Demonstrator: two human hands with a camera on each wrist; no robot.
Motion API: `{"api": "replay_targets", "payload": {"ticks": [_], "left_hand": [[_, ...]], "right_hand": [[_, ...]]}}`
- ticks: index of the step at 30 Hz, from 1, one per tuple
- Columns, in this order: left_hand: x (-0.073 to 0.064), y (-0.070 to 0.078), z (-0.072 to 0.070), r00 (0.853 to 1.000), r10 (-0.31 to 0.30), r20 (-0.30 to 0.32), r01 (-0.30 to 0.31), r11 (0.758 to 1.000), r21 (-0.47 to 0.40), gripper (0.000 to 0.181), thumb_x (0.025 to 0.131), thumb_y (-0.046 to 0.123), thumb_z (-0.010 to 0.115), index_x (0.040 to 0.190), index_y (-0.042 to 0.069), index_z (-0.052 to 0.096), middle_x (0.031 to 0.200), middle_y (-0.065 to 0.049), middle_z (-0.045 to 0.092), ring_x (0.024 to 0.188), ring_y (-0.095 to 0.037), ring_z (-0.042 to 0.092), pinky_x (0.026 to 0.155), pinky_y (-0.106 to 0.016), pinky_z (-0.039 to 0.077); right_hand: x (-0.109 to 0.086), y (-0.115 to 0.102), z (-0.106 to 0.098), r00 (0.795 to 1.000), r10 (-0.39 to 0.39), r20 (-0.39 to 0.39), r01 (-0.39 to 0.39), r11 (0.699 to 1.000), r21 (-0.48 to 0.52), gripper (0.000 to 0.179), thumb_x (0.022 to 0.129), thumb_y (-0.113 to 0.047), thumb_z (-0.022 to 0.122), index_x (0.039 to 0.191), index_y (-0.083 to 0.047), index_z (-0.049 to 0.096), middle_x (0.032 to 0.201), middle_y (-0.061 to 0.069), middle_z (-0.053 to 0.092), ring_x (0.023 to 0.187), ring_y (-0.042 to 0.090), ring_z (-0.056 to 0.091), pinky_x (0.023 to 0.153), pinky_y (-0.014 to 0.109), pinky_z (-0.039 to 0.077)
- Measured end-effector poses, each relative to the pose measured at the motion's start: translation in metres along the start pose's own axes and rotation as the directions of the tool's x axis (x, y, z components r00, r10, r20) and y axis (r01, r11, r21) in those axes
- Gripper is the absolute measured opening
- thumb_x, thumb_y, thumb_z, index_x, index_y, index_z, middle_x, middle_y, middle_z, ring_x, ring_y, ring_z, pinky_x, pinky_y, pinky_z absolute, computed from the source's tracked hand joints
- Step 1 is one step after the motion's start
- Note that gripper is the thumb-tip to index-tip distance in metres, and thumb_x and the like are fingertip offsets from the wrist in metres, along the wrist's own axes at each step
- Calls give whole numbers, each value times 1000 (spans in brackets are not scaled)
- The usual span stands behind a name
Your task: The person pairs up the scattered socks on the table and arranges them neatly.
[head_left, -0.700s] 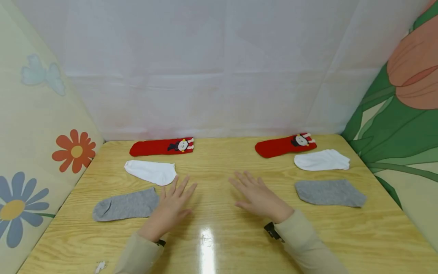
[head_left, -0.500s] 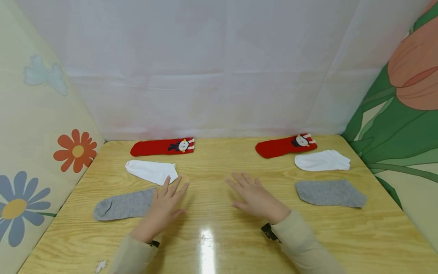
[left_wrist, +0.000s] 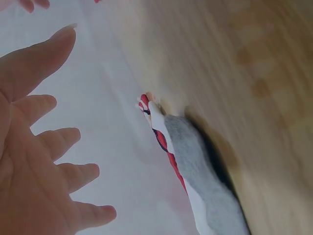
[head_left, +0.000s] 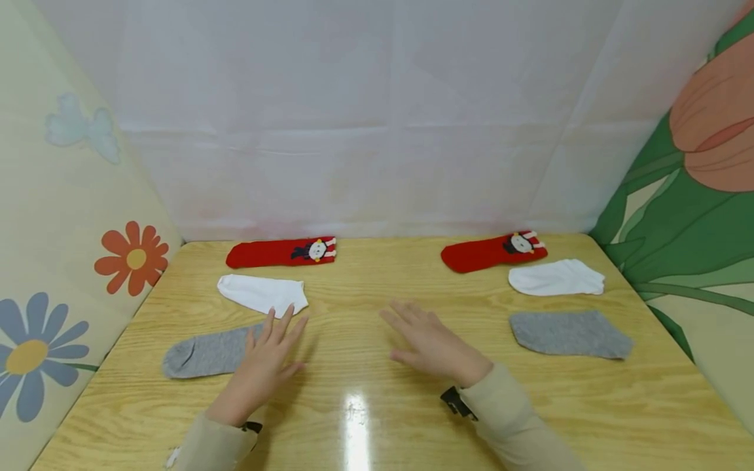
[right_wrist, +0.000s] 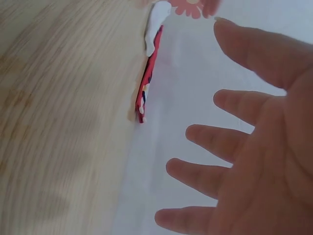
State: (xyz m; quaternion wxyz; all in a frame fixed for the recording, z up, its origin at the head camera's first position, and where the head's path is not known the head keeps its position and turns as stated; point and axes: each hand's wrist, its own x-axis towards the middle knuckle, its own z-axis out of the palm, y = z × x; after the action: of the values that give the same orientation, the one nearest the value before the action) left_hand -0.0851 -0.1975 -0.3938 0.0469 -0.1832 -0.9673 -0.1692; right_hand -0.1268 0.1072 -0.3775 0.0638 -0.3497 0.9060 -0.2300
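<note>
My left hand (head_left: 263, 368) is held over the table with fingers spread, holding nothing. In the head view it overlaps the cuff end of the left grey sock (head_left: 209, 352), and its fingertips reach the edge of the left white sock (head_left: 262, 293). My right hand (head_left: 436, 345), also empty with straight fingers, hovers right of the middle. Farther right lie the other grey sock (head_left: 570, 333) and the other white sock (head_left: 555, 278). A red sock with a cartoon figure (head_left: 265, 253) lies at the back left, its match, a second red sock (head_left: 480, 254), at the back right.
The wood-grain table (head_left: 365, 281) ends at a white cloth backdrop (head_left: 377, 118). Flower-printed panels stand on both sides, the left panel (head_left: 76, 196) and the right panel (head_left: 701, 216). A small white mark (head_left: 173, 456) shows near the front left.
My left hand has moved left and toward me, now covering more of the grey sock. My right hand has drifted slightly left. The socks have stayed in place.
</note>
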Motion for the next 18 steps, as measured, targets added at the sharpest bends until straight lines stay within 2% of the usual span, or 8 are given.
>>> {"api": "replay_targets", "payload": {"ticks": [9,18], "left_hand": [[-8,-9,-1,999,-47,-10,46,999,-23,77,81,16,78,146,3,39,153,-26,25,138,-54,15,95,-81,15],[-14,-19,-6,996,-88,9,88,993,-76,77,82,16,77,147,1,37,153,-29,22,139,-55,11,94,-82,11]], "right_hand": [[5,-8,0,999,11,31,-11,1000,8,68,94,-23,66,151,-5,32,156,20,22,140,46,22,108,67,20],[12,-15,6,999,-22,23,21,1000,8,68,93,-23,66,149,-2,34,154,24,25,139,46,23,109,64,20]]}}
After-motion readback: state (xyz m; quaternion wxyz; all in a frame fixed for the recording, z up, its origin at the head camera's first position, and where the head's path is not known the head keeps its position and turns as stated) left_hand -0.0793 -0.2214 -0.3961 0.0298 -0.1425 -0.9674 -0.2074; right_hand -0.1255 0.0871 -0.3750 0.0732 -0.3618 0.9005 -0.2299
